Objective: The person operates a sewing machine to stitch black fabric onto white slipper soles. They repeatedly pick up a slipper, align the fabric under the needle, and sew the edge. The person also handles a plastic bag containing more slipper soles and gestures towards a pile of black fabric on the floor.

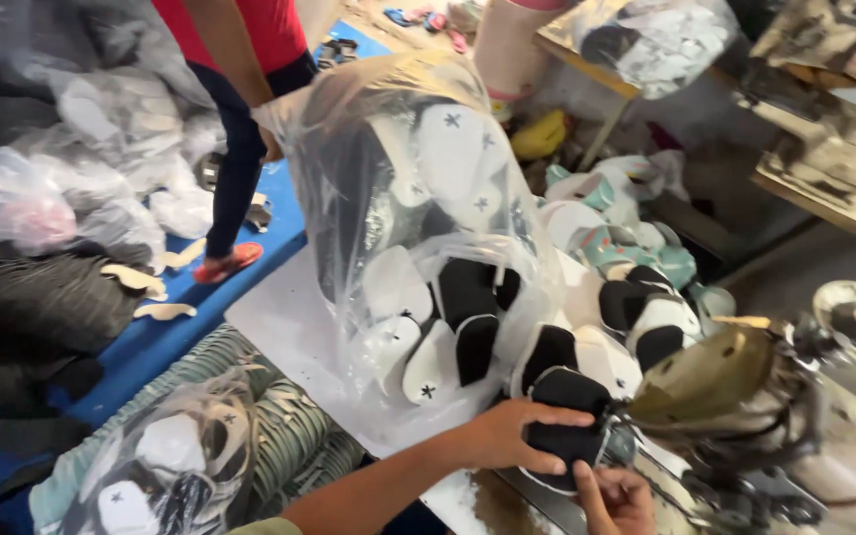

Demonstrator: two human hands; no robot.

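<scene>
Cluttered worktable (279, 327); right hand (614, 500) half cropped

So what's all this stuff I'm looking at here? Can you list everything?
Black piece: one, black, under both hands beside the machine.
Machine: one, worn olive and metal, lower right.
Clear bag: one, holding white and black pieces, centre of the white table.
Loose pieces: several, black and white, right of the bag.
Second bag: one, clear, lower left on striped cloth.
Blue mat: one, on the floor at left.
Another person: one, red top, dark trousers, standing on the mat.
Wooden bench: one, brown, upper right.
Left hand: on the black piece.
Right hand: at the piece's lower edge.
</scene>
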